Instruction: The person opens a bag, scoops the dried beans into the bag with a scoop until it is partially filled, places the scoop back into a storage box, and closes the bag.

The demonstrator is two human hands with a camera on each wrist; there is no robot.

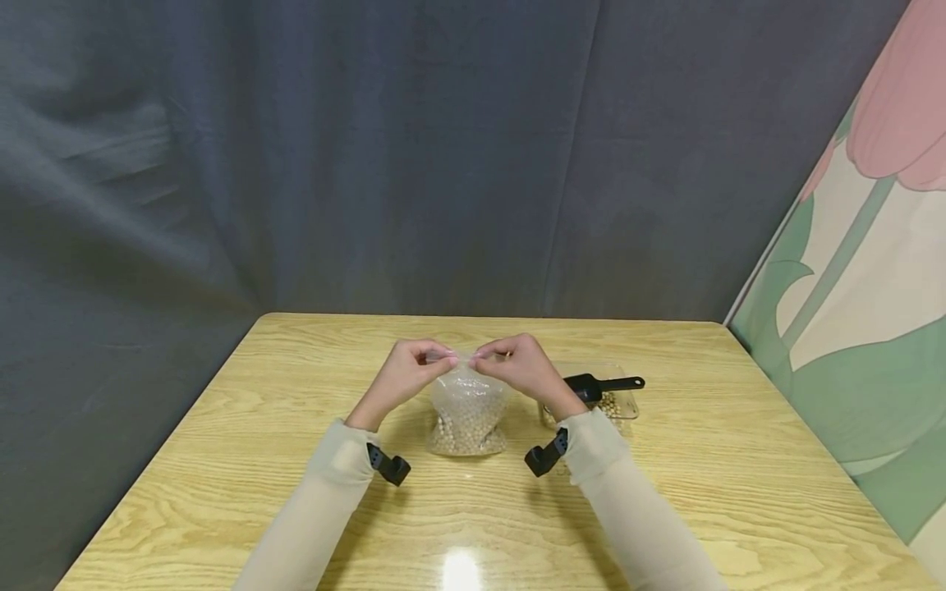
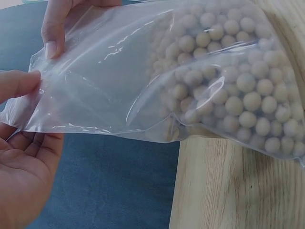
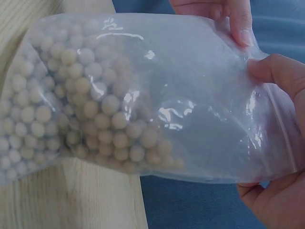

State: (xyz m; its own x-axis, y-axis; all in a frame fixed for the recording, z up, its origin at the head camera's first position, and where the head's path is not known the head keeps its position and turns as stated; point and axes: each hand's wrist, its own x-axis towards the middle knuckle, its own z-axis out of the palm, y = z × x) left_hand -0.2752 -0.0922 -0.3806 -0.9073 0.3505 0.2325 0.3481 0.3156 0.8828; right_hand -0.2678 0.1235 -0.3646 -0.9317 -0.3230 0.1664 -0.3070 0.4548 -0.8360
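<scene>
A clear zip bag (image 1: 469,406) partly filled with small pale round beads (image 2: 252,102) stands on the table at the middle in the head view. My left hand (image 1: 406,369) pinches its top edge between thumb and fingers from the left. From the right, my right hand (image 1: 521,363) pinches the same edge a short way off. In the right wrist view the zip strip (image 3: 283,131) runs across the bag near my right thumb (image 3: 274,71). The beads fill the lower part, while the upper part between them and my hands is slack film.
To the right, partly behind my right forearm, a clear plastic container (image 1: 628,404) holds more beads. A black scoop (image 1: 591,386) lies over it, handle pointing right. The wooden table (image 1: 296,353) ends at a dark curtain (image 1: 414,164); a flower-patterned cloth (image 1: 850,328) hangs at the right.
</scene>
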